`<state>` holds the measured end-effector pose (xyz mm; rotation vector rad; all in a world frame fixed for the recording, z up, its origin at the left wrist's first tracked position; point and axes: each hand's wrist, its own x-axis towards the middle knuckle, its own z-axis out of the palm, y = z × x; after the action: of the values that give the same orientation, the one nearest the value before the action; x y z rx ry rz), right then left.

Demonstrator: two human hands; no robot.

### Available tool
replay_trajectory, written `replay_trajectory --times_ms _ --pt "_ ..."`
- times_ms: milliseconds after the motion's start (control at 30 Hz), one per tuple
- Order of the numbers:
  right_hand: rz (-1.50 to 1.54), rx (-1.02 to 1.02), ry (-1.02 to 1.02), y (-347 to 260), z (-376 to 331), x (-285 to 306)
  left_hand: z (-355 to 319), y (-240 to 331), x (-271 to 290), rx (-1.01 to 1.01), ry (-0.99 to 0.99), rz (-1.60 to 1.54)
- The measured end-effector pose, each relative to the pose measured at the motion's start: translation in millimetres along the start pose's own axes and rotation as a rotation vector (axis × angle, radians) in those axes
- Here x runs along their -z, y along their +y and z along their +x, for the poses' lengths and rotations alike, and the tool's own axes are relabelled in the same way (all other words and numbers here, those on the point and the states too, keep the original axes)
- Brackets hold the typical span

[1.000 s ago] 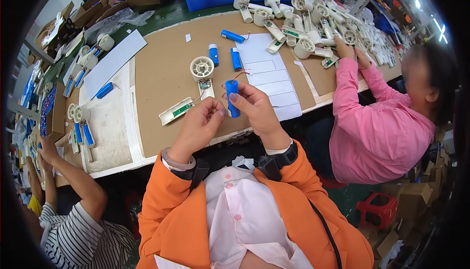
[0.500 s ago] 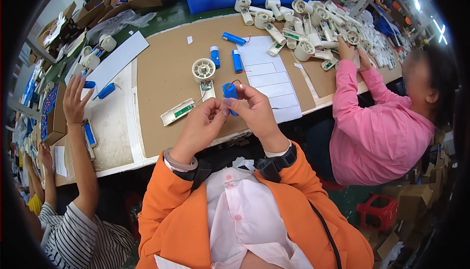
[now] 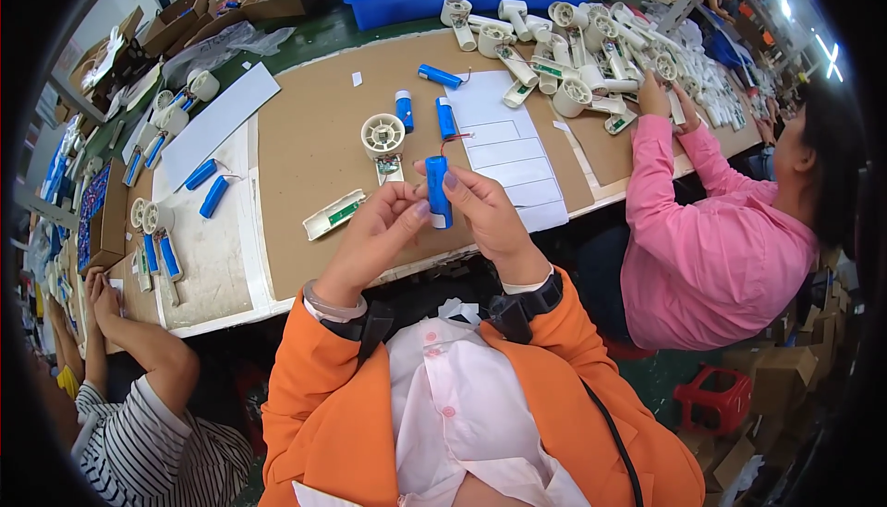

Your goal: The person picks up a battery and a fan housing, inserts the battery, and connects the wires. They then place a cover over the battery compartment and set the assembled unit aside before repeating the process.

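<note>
A blue cylindrical battery point(image 3: 436, 186) with a red wire at its top stands nearly upright between my hands, above the cardboard mat. My right hand point(image 3: 487, 219) grips it from the right, thumb along its side. My left hand point(image 3: 381, 230) pinches its left side near the lower end. Just beyond my left hand lies a white fan housing point(image 3: 382, 134) with a round grille; its opened handle exposes small wired parts. A white handle half point(image 3: 333, 215) with a green circuit board rests left of my left hand. Behind the held battery lie loose batteries point(image 3: 446, 119), point(image 3: 404, 112), point(image 3: 441, 76).
A lined paper sheet point(image 3: 527, 171) is to the right of my hands. White fan parts point(image 3: 591, 54) are heaped at the far right, near a pink-sleeved co-worker point(image 3: 684, 221). A blue bin point(image 3: 480, 1) stands behind. A striped-shirt co-worker point(image 3: 152, 442) sits left, near more batteries point(image 3: 214, 197).
The held battery has turned from tilted and mostly covered to nearly upright, showing its length. The left co-worker's raised hand has come down to the table edge, and another battery lies there.
</note>
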<state>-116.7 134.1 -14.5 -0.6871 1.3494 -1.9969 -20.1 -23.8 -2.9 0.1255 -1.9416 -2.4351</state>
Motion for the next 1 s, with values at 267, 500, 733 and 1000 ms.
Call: replay_trajectory --times_ms 267,500,733,1000 --pt "-0.494 0.334 0.044 11.2 9.6 -3.7 3.3 -3.3 1.9 -0.014 -0.043 -0.017" --pt "-0.488 0.424 0.161 -7.2 -10.9 -2.3 1.8 -7.2 1.3 -0.116 0.063 -0.128" --pt "-0.712 0.603 0.118 -10.9 -15.2 -7.8 -2.2 -4.3 3.1 -0.160 0.092 -0.106" --pt "-0.805 0.630 0.192 -15.7 -16.6 -1.7 4.2 -1.8 -5.3 -0.179 0.047 -0.077"
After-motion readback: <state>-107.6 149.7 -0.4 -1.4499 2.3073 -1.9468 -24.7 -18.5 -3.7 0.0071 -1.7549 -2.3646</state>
